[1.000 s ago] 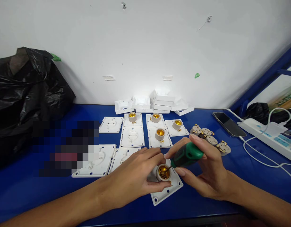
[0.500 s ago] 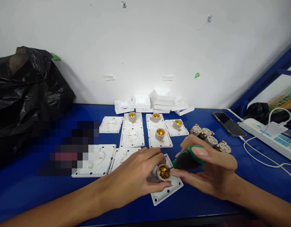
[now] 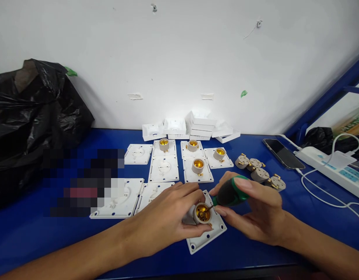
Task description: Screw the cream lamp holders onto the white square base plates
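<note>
A lamp socket (image 3: 202, 213) with a brass-coloured inside sits on a white square plate (image 3: 200, 243) near the table's front edge. Fingers of my left hand (image 3: 182, 210) wrap round the socket from the left and hold it against the plate. My right hand (image 3: 255, 210) grips a screwdriver (image 3: 230, 192) with a green and black handle. The screwdriver's thin shaft slants down to the left, its tip inside the socket; the screw under the tip is too small to make out. Behind my hands, more plates carry sockets, such as the nearest socket (image 3: 197, 166).
Loose sockets (image 3: 259, 175) lie to the right, before a phone (image 3: 283, 153) and a white power strip (image 3: 331, 167) with cables. White box covers (image 3: 201, 126) are stacked along the wall. A black plastic bag (image 3: 36, 124) stands at the left, beside a blurred-out patch.
My right hand has shifted slightly left and its fingers have moved a little on the screwdriver's handle, the lower fingertip now higher. My left hand, the socket and the plate stay nearly in place.
</note>
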The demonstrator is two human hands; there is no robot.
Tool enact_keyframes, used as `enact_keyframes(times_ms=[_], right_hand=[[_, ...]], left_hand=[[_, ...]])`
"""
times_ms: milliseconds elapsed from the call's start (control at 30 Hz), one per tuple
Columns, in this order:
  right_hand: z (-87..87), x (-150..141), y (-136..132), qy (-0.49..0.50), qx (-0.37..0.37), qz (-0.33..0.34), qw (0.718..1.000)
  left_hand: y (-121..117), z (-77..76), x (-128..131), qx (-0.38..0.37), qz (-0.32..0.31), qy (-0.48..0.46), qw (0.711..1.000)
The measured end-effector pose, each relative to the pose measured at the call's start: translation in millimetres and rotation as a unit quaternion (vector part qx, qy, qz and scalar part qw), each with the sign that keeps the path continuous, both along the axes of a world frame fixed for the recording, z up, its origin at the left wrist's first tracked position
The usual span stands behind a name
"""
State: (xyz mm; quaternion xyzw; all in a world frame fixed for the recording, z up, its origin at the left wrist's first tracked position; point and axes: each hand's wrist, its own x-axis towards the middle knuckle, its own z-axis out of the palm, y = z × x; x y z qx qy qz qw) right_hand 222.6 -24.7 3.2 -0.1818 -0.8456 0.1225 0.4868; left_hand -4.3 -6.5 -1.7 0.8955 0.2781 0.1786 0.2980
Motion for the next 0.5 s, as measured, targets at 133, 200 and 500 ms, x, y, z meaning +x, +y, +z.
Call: enact_keyframes(times_ms=[133,200,500], right_hand=[[-7.7,1,0,0.028,0.021,-0.01,0.999],[-12.8,3,-1,0.038,0.037,-0.025,0.998],[-5.7,3,-2,0.005,-0.011,0.007,1.0]], left_hand=[[0,-0.8,0,0.009,0.004,0.001,1.0],[0,-1.4,-1,0.016,0.007,0.0,1.0],[0,0.0,-1,-0.002,0.001,0.003,1.0]])
